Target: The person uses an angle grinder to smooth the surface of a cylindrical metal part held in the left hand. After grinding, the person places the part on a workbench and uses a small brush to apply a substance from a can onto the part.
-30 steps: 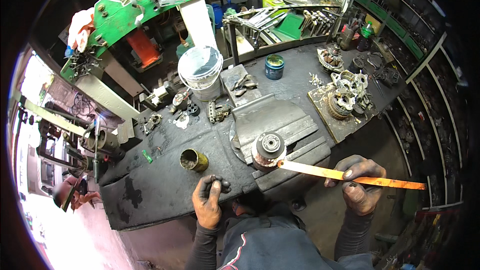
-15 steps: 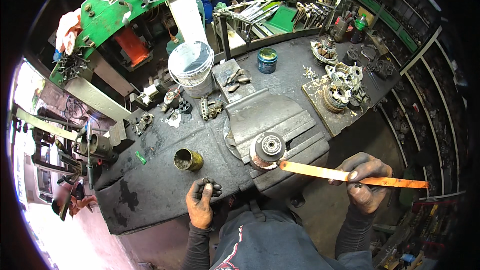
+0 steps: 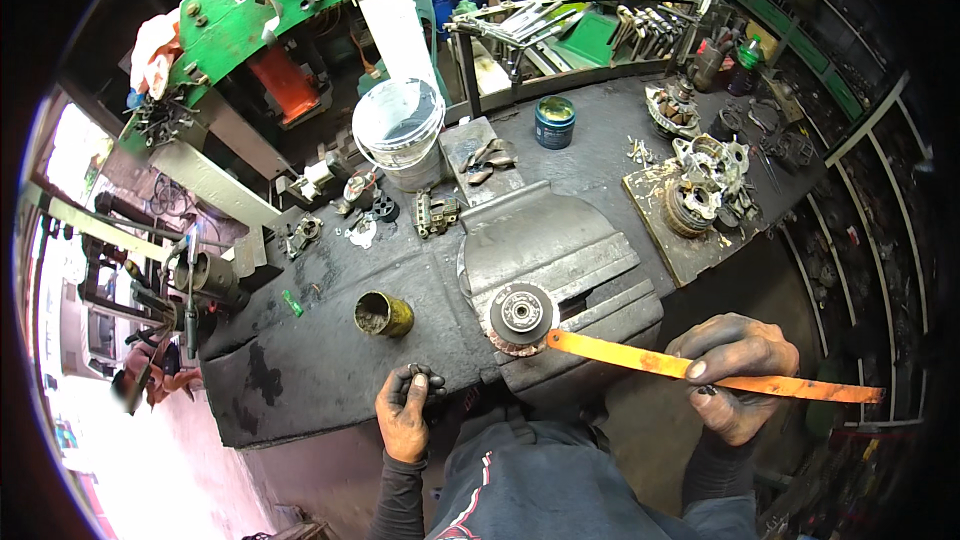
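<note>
My right hand (image 3: pixel 735 370) is closed on an orange hacksaw blade (image 3: pixel 630 355) with a hole near its end. The blade points left, and its end meets the rim of a round metal rotor (image 3: pixel 522 312) with a bearing-like ring at its top centre. That rotor stands upright at the jaws of the big grey bench vise (image 3: pixel 545 235). My left hand (image 3: pixel 404 410) hovers at the bench's near edge, thumb pressed to blackened fingers; whatever it may pinch is too small to make out. Beyond it sits an open, grimy yellowish can (image 3: pixel 384 314).
A white bucket (image 3: pixel 400 135) and loose metal parts (image 3: pixel 435 212) lie behind the can. A blue tin (image 3: pixel 555 122) stands beyond the vise. At right, a board (image 3: pixel 655 240) carries greasy machine parts (image 3: pixel 700 185). A green press frame (image 3: pixel 290 25) rises at the left back.
My view has shifted slightly. The rotor and the blade's end appear a little lower and farther left, still together. My right hand keeps its hold; the left hand keeps its closed pose.
</note>
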### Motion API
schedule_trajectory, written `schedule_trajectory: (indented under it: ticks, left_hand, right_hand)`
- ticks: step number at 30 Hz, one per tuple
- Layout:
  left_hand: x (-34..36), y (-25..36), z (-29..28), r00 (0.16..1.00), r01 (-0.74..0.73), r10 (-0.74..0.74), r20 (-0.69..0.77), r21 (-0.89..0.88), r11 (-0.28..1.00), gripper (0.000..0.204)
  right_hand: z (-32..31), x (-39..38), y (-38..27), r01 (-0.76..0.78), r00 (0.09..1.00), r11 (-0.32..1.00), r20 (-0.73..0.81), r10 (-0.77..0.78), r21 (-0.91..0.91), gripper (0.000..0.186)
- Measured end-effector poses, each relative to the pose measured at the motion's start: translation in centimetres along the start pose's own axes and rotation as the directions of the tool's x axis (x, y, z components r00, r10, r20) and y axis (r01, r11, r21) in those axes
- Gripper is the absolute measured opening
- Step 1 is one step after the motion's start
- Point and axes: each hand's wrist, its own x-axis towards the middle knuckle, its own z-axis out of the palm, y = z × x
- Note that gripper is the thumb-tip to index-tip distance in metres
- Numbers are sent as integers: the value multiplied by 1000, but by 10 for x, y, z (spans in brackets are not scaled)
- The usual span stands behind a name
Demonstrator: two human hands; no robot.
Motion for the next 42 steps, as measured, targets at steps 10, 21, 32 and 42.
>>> schedule_trajectory:
  ticks: [10, 21, 32, 42]
  left_hand:
    - [-26, -8, 20, 989, -43, 36, -143, -45, 998, 12]
    - [-9, -6, 16, 990, -74, 68, -125, -40, 996, 14]
    - [18, 1, 16, 999, -26, 26, 20, -33, 999, 15]
    - [24, -2, 9, 999, -23, 25, 48, -37, 999, 16]
  right_hand:
    - [-15, 22, 17, -50, 992, 990, 121, 33, 133, 21]
    - [-6, 8, 20, -24, 1000, 999, -3, 24, 31, 19]
    - [19, -27, -3, -70, 996, 994, -57, 74, 85, 20]
    - [19, -25, -11, 44, 996, 998, -75, -40, 52, 21]
